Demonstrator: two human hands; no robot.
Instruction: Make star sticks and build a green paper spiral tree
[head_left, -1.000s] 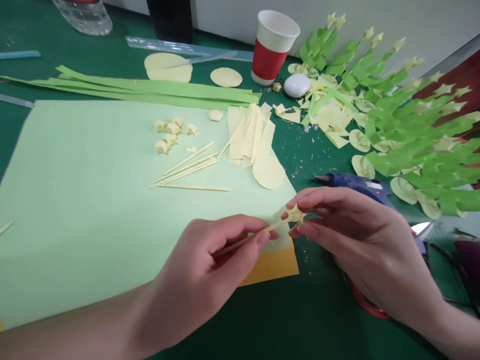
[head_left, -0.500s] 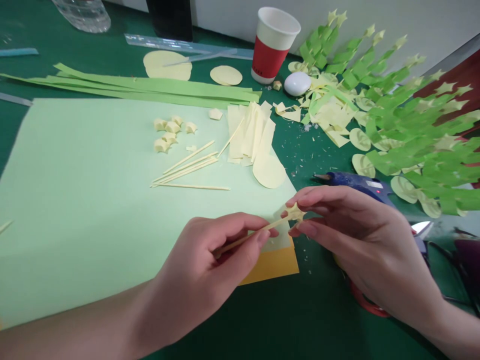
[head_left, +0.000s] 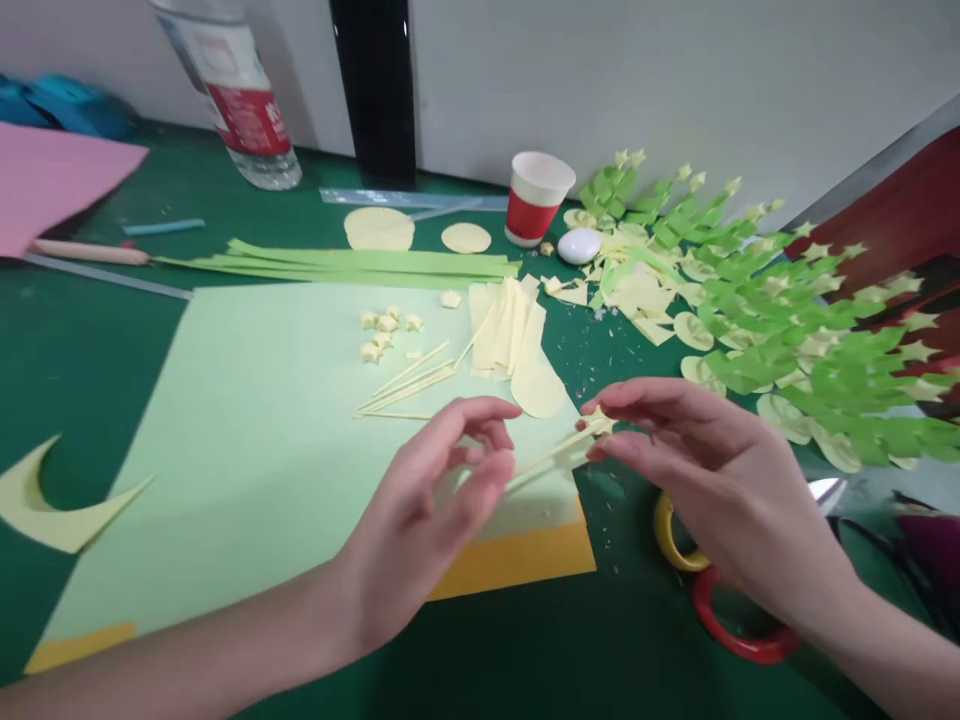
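Note:
Between the thumb and fingers of my right hand (head_left: 705, 470) is a small cream paper star (head_left: 598, 422) with a thin stick (head_left: 551, 458) joined to it. The stick points down and left toward my left hand (head_left: 442, 500), whose thumb and fingers are apart around its lower end without gripping it. Both hands are over the right part of a pale green sheet (head_left: 262, 430). Several loose paper stars (head_left: 386, 323) and thin sticks (head_left: 409, 385) lie on that sheet, beside a pile of cream paper strips (head_left: 506, 325).
Behind are green strips (head_left: 360, 263), a red and white cup (head_left: 536, 200) and a water bottle (head_left: 247, 110). Green paper plants with stars (head_left: 810, 340) stand at right. Scissors with red and yellow handles (head_left: 750, 640) lie under my right hand. A pink sheet (head_left: 60, 180) is at left.
My left hand has let go of the stick and its fingers have opened. The star stays in my right hand. The camera view has tilted up, showing more of the bottle and the pink sheet.

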